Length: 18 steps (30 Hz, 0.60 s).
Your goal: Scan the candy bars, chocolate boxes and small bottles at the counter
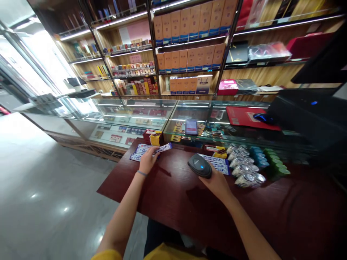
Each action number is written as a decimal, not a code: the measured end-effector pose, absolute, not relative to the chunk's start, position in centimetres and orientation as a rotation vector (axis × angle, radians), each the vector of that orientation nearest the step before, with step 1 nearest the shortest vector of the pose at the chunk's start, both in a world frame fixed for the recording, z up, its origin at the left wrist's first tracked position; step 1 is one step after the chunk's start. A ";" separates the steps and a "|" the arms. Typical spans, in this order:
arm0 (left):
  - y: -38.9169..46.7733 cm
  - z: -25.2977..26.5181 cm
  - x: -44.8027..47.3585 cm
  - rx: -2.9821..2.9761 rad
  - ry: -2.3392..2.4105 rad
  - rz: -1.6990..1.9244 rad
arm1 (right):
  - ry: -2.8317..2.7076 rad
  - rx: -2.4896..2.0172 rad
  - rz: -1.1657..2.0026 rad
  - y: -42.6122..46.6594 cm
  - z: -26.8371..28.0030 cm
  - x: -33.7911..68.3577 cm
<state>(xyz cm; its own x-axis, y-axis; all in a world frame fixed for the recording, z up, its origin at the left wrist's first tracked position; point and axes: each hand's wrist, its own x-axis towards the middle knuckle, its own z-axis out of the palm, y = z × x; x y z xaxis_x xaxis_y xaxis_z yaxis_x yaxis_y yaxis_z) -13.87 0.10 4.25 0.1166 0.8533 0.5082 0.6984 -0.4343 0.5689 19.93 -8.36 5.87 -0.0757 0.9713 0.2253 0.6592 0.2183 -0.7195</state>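
Note:
My left hand (148,159) is closed on a slim blue-and-white packet (164,147), raised at the table's left end. Beneath and beside that hand lie several similar packets (137,153) in a row. My right hand (216,180) grips a dark handheld barcode scanner (199,165) with a small blue light on top; its front points toward the left hand. Just beyond the scanner, another group of blue-and-white packets (222,167) rests on the table. A stack of red-and-yellow packs (155,138) stands behind the left hand.
On the dark red table (173,195), silver-topped cans (245,168), blue cans (259,157) and green cans (276,161) stand at the right. Behind runs a glass display counter (130,112) bearing a mouse (261,117) on a red mat (238,117). Shelves hold orange boxes (189,23).

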 end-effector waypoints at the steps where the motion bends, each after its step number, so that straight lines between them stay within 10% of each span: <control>1: -0.1 4.3 -15.6 2.311 1.576 1.123 | -1.816 -1.499 0.590 -8.3 5.8 19.6; 18: 2.4 1.3 -26.1 2.642 1.618 0.497 | -1.923 -1.582 0.560 -7.4 4.7 16.0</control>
